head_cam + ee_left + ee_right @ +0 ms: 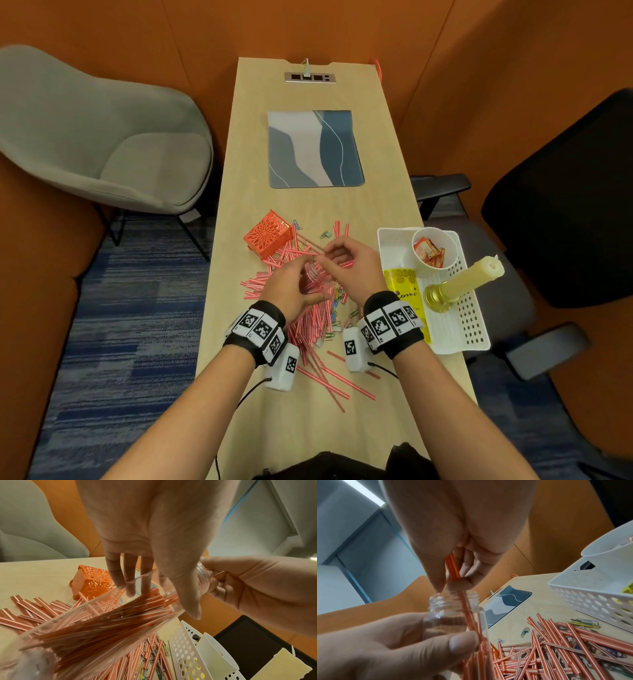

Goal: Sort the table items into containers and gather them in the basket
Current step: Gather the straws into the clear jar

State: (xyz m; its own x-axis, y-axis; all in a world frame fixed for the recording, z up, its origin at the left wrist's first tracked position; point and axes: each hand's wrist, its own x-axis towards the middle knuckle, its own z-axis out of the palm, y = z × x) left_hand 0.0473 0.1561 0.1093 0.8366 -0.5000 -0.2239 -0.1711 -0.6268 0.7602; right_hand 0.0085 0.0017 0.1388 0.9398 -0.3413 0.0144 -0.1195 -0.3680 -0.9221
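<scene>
well, the left hand [291,291] grips a clear bottle [453,614] above the scattered straws [315,329] — the right hand [349,267] pinches a few striped sticks [453,566] into its mouth. the white basket [469,308] sits at 3 o'clock.

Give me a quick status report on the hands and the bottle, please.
Left hand grips clear plastic bottle, tilted, partly filled. Right hand pinches red-and-white striped straws at its mouth. Many more straws loose on table.
</scene>
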